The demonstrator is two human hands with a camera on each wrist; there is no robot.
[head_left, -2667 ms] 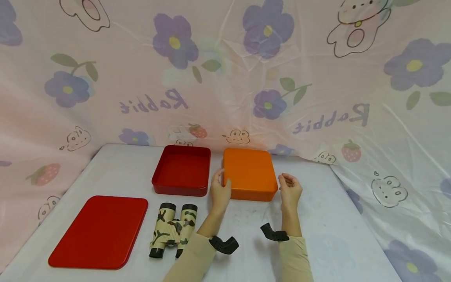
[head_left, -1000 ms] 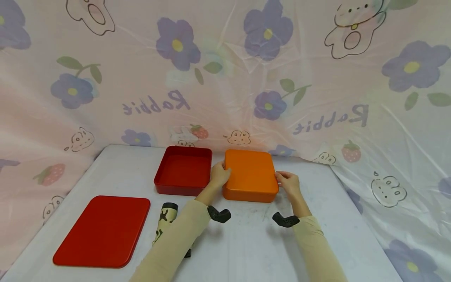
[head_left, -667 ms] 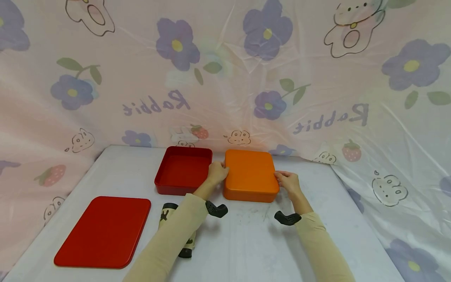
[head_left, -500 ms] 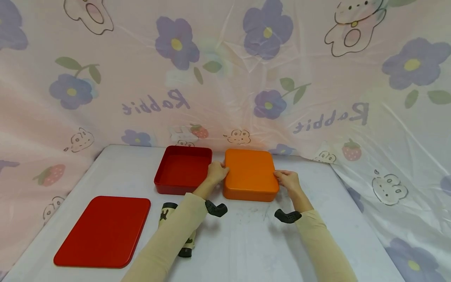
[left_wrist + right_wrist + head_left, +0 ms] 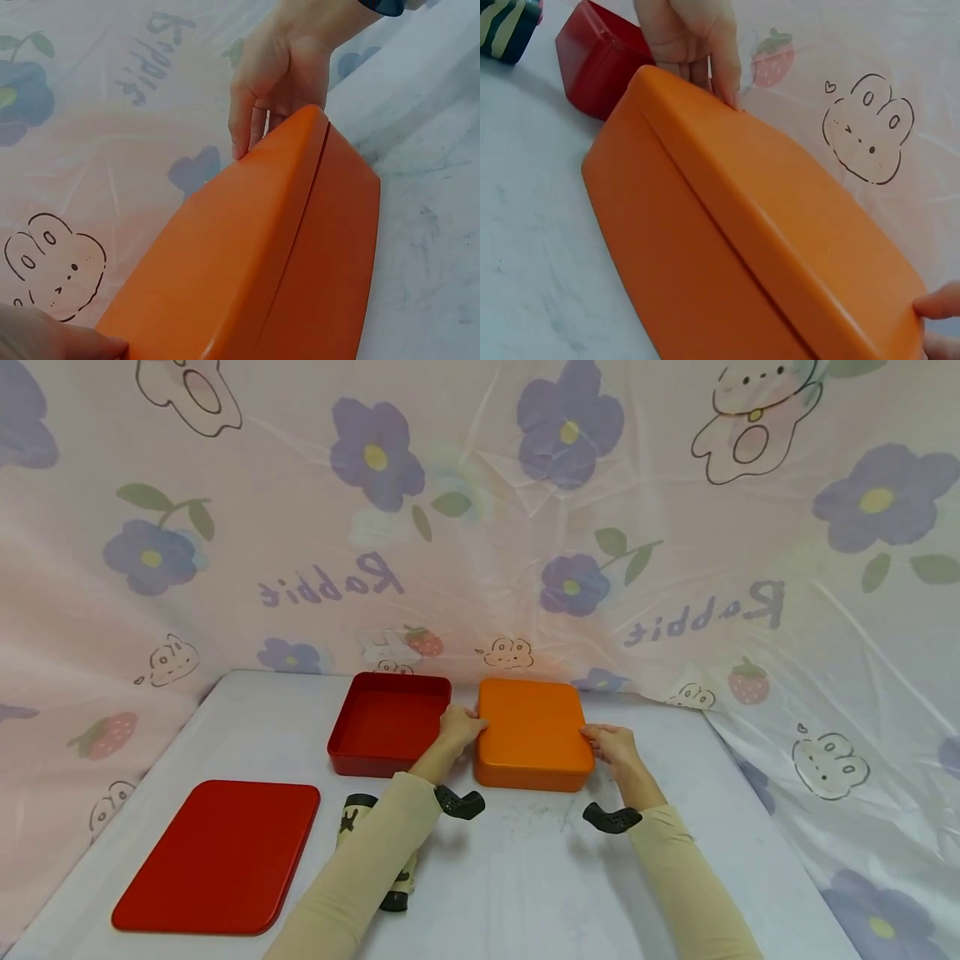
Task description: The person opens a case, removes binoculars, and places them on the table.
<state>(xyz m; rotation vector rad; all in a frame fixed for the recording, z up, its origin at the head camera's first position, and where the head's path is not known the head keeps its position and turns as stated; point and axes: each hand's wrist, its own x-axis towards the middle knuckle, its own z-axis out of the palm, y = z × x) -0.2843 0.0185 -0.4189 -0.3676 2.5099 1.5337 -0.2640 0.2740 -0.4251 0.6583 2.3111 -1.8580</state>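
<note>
A square orange box (image 5: pixel 534 735) sits on the table at the back, right of centre. Its lid (image 5: pixel 225 232) is on, and a thin seam separates lid from base in both wrist views. From the left, my left hand (image 5: pixel 459 728) pinches the lid's edge, thumb at the top corner. Opposite it, my right hand (image 5: pixel 617 748) grips the lid's right edge, its thumb (image 5: pixel 936 301) on the rim in the right wrist view. The fingers under the lid's edges are mostly hidden.
Left of the orange box stands an open red box (image 5: pixel 390 764) with a bare inside. A flat red lid (image 5: pixel 217 856) lies at the front left. Camouflage binoculars (image 5: pixel 396 897) are partly covered by the left forearm. A patterned curtain (image 5: pixel 480 527) hangs behind the table.
My right hand has come in from beside the orange box to its lid edge. My left hand has shifted its grip, its forearm now crossing the binoculars. Recently both hands are nearly still.
</note>
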